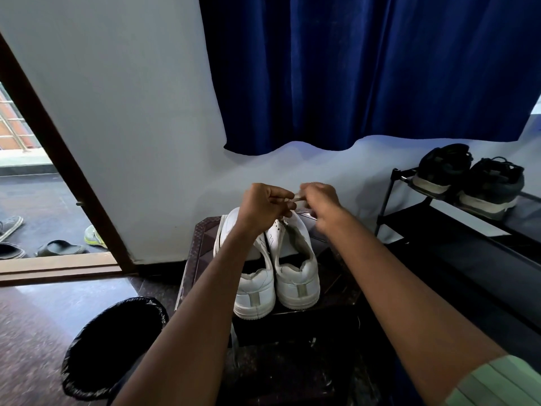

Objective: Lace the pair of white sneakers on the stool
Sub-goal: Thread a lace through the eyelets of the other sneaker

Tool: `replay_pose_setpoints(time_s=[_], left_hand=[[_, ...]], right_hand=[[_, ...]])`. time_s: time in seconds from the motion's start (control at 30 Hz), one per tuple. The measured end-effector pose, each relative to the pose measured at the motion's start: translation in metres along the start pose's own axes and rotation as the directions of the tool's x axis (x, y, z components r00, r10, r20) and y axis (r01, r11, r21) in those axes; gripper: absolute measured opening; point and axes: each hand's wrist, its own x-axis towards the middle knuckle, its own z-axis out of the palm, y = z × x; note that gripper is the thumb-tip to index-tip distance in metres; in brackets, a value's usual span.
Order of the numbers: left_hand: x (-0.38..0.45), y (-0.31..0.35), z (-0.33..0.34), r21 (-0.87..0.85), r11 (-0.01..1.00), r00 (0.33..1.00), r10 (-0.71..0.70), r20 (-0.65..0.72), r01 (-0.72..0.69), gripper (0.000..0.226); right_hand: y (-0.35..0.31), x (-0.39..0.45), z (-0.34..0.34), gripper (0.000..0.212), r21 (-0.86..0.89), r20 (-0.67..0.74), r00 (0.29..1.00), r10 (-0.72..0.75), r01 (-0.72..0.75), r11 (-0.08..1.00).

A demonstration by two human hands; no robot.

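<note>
Two white sneakers stand side by side on a dark stool (202,230), heels toward me: the left sneaker (254,288) and the right sneaker (295,268). Above their toes my left hand (263,206) and my right hand (320,200) are raised close together. Both pinch a white lace (298,197) stretched between them, which runs down toward the right sneaker's eyelets. My left forearm hides much of the left sneaker's front.
A bin lined with a black bag (114,347) stands at the lower left. At the right a black shoe rack (468,230) carries dark sneakers (468,180). A blue curtain (366,68) hangs behind. An open doorway (44,200) with footwear outside is on the left.
</note>
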Motion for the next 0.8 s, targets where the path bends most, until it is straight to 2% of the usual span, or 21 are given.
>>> replay_pose_setpoints(time_s=[0.03,0.07,0.1,0.13,0.17,0.2,0.23,0.3,0.4,0.57,0.7,0.8], left_hand=[[0.002,-0.003,-0.001,0.040,0.999,1.000,0.011,-0.015,-0.010,0.020],[0.003,-0.005,-0.002,0.098,0.995,0.999,0.038,-0.021,-0.035,0.023],[0.003,-0.006,-0.003,0.162,0.984,0.997,0.081,-0.012,-0.078,0.029],[0.003,-0.006,-0.003,0.224,0.966,0.991,0.131,0.007,-0.130,0.036],[0.002,-0.006,-0.003,0.283,0.941,0.983,0.183,0.029,-0.183,0.044],[0.002,-0.006,-0.004,0.339,0.912,0.972,0.232,0.041,-0.232,0.050],[0.002,-0.006,-0.006,0.386,0.884,0.961,0.274,0.029,-0.264,0.052],[0.002,-0.006,-0.010,0.431,0.861,0.946,0.320,-0.049,-0.269,0.048],[0.000,-0.004,-0.013,0.402,0.881,0.933,0.328,-0.145,-0.248,0.036],[-0.007,0.005,-0.014,0.352,0.906,0.906,0.335,-0.258,-0.235,0.014],[-0.006,0.011,-0.015,0.120,0.971,0.930,0.233,-0.285,-0.206,0.018],[-0.008,0.015,-0.016,0.051,0.975,0.932,0.220,-0.288,-0.215,0.022]], right_hand=[[0.004,-0.001,-0.002,0.032,-0.296,-0.034,0.998,-0.057,0.045,0.954],[0.007,-0.002,-0.005,0.043,-0.508,-0.043,0.988,-0.147,0.105,0.855],[0.009,-0.003,-0.005,0.052,-0.600,-0.011,0.960,-0.279,0.217,0.770],[0.008,-0.005,-0.005,0.055,-0.592,0.065,0.918,-0.392,0.352,0.725],[0.005,-0.006,-0.005,0.054,-0.497,0.159,0.878,-0.452,0.466,0.732],[0.001,-0.009,-0.003,0.049,-0.348,0.246,0.862,-0.443,0.505,0.790],[-0.001,-0.011,-0.001,0.043,-0.235,0.323,0.862,-0.391,0.474,0.849],[0.000,-0.013,0.000,0.029,-0.193,0.393,0.849,-0.353,0.452,0.871],[0.004,-0.013,-0.003,0.014,-0.202,0.349,0.858,-0.377,0.462,0.864],[0.004,-0.015,-0.002,0.003,-0.060,0.224,0.908,-0.354,0.375,0.925],[-0.001,-0.019,-0.002,0.004,0.076,0.173,0.935,-0.310,0.301,0.950],[-0.005,-0.024,0.000,0.007,0.176,0.152,0.952,-0.266,0.239,0.955]])
